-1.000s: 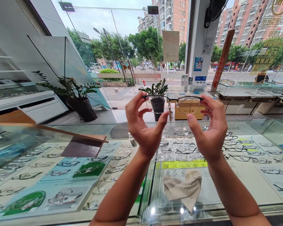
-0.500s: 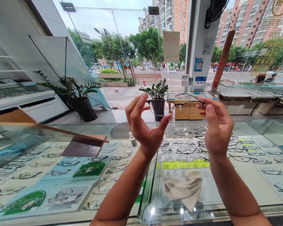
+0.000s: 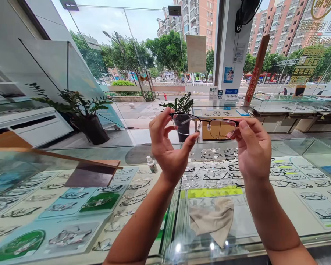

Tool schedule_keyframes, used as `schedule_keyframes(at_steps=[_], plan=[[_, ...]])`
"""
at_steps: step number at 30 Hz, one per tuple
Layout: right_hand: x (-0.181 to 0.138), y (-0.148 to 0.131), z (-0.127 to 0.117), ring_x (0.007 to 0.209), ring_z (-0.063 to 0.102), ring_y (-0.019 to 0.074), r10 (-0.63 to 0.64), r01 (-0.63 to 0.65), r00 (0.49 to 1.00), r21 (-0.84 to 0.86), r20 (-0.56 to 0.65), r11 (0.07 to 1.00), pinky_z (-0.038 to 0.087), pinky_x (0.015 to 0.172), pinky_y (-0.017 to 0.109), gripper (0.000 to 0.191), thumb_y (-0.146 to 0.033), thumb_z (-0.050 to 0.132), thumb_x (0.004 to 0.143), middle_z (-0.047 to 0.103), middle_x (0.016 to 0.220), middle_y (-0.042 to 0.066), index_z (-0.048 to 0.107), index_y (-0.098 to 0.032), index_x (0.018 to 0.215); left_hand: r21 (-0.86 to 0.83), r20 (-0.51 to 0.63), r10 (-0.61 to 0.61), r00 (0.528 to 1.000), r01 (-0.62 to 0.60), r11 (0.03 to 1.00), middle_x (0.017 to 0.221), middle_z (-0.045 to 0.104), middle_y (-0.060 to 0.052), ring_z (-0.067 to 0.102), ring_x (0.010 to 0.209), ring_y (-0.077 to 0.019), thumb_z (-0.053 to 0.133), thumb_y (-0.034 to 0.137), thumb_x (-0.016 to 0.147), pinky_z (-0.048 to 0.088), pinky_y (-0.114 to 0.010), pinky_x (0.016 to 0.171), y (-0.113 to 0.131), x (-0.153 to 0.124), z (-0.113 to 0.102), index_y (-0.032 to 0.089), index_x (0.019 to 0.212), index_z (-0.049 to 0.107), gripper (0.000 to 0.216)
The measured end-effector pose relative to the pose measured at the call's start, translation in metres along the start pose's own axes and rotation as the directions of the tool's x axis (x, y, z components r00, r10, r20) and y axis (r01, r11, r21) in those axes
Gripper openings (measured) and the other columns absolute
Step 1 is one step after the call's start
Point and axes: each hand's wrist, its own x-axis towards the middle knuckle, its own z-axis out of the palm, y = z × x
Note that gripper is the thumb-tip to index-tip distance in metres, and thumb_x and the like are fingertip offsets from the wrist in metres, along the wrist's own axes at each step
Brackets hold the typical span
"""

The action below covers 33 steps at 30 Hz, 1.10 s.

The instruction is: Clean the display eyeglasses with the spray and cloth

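Note:
A pair of eyeglasses point(image 3: 205, 121) with dark upper rims and clear lenses is held up level above the glass counter. My left hand point(image 3: 171, 147) grips the left end of the frame, its thumb near the lower edge by the nose pads. At the opposite end, my right hand point(image 3: 252, 147) pinches the hinge and temple between thumb and fingers. Below the hands, a crumpled beige cloth point(image 3: 213, 221) lies on the counter top. A small white bottle point(image 3: 151, 164) stands left of my left wrist.
The glass display counter point(image 3: 169, 254) holds rows of eyeglasses under its top. A wooden-edged board point(image 3: 91, 173) rests on the left part. Beyond are potted plants point(image 3: 89, 129), a wooden-fronted cabinet point(image 3: 217, 130) and a glass shopfront facing the street.
The eyeglasses have tilted, so the lenses and rims face me more and the temples no longer show above the rims. My right fingers have closed in at the hinge. The view has shifted slightly.

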Motion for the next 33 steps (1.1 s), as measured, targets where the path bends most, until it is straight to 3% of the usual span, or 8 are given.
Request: schedule_keyframes(at_steps=[4, 8, 11, 16, 21, 26, 30, 33], plan=[[0.002, 0.002, -0.004, 0.069, 0.069, 0.0140, 0.045, -0.045, 0.999, 0.046, 0.009, 0.998, 0.061, 0.068, 0.032, 0.024, -0.047, 0.066, 0.096, 0.080, 0.105, 0.004, 0.071, -0.025, 0.100, -0.047, 0.016, -0.011, 1.000, 0.011, 0.999, 0.150, 0.057, -0.010, 0.061, 0.132, -0.0288, 0.085, 0.054, 0.082, 0.057, -0.039, 0.100, -0.001, -0.002, 0.003, 0.034, 0.148, 0.054, 0.075], [0.003, 0.006, -0.008, 0.071, 0.070, 0.0146, 0.002, -0.004, 0.999, 0.046, 0.037, 0.999, 0.061, 0.070, 0.033, 0.024, -0.049, 0.066, 0.098, 0.079, 0.106, 0.003, 0.071, -0.026, 0.103, -0.054, 0.028, -0.013, 1.000, 0.014, 0.998, 0.149, 0.057, -0.010, 0.063, 0.131, -0.0289, 0.085, 0.055, 0.083, 0.058, -0.040, 0.102, 0.001, -0.002, 0.003, 0.033, 0.147, 0.054, 0.074], [0.004, 0.007, -0.011, 0.082, 0.073, 0.0171, -0.043, 0.044, 0.996, -0.007, 0.074, 0.999, 0.061, 0.076, 0.034, 0.025, -0.051, 0.062, 0.101, 0.078, 0.107, 0.003, 0.070, -0.028, 0.107, -0.046, 0.022, -0.010, 1.000, 0.011, 0.999, 0.144, 0.060, -0.010, 0.065, 0.129, -0.0289, 0.085, 0.058, 0.082, 0.059, -0.041, 0.101, 0.005, -0.002, 0.003, 0.031, 0.144, 0.055, 0.074], [0.006, 0.008, -0.014, 0.101, 0.075, 0.0212, -0.075, 0.076, 0.997, -0.021, 0.036, 0.997, 0.062, 0.088, 0.038, 0.021, -0.048, 0.064, 0.100, 0.077, 0.107, 0.004, 0.070, -0.027, 0.103, -0.099, 0.028, -0.022, 0.999, 0.024, 0.995, 0.135, 0.062, -0.008, 0.069, 0.121, -0.0263, 0.087, 0.057, 0.080, 0.061, -0.038, 0.095, 0.012, 0.000, 0.002, 0.033, 0.141, 0.056, 0.072], [0.007, 0.012, -0.013, 0.101, 0.074, 0.0207, -0.073, 0.075, 0.996, -0.053, 0.048, 0.996, 0.061, 0.091, 0.039, 0.021, -0.047, 0.066, 0.098, 0.076, 0.103, 0.003, 0.072, -0.027, 0.099, -0.176, 0.065, -0.096, 0.993, 0.106, 0.979, 0.128, 0.064, -0.005, 0.072, 0.114, -0.0226, 0.086, 0.055, 0.082, 0.062, -0.034, 0.092, 0.019, 0.001, 0.000, 0.037, 0.140, 0.057, 0.068], [0.007, 0.011, -0.012, 0.099, 0.074, 0.0210, -0.018, 0.017, 1.000, 0.011, 0.026, 1.000, 0.061, 0.089, 0.039, 0.019, -0.045, 0.069, 0.095, 0.076, 0.100, 0.003, 0.073, -0.026, 0.095, -0.245, 0.105, -0.159, 0.982, 0.180, 0.953, 0.130, 0.064, -0.005, 0.070, 0.120, -0.0230, 0.086, 0.056, 0.082, 0.061, -0.034, 0.098, 0.015, 0.000, -0.003, 0.037, 0.141, 0.057, 0.068], [0.009, 0.012, -0.014, 0.100, 0.075, 0.0209, -0.014, 0.010, 0.996, 0.039, 0.084, 0.999, 0.062, 0.084, 0.037, 0.024, -0.045, 0.060, 0.099, 0.077, 0.105, 0.004, 0.075, -0.027, 0.098, -0.354, 0.200, -0.318, 0.927, 0.371, 0.858, 0.132, 0.067, -0.006, 0.072, 0.116, -0.0206, 0.086, 0.053, 0.084, 0.061, -0.031, 0.094, 0.009, 0.000, -0.004, 0.036, 0.136, 0.061, 0.061], [0.009, 0.011, -0.011, 0.106, 0.074, 0.0223, -0.082, 0.084, 0.985, -0.011, 0.154, 0.996, 0.062, 0.089, 0.040, 0.021, -0.042, 0.064, 0.097, 0.079, 0.109, 0.004, 0.077, -0.028, 0.103, -0.421, 0.350, -0.471, 0.809, 0.586, 0.692, 0.130, 0.069, -0.008, 0.073, 0.109, -0.0195, 0.084, 0.053, 0.084, 0.061, -0.028, 0.083, 0.009, 0.002, -0.003, 0.031, 0.131, 0.065, 0.056]])
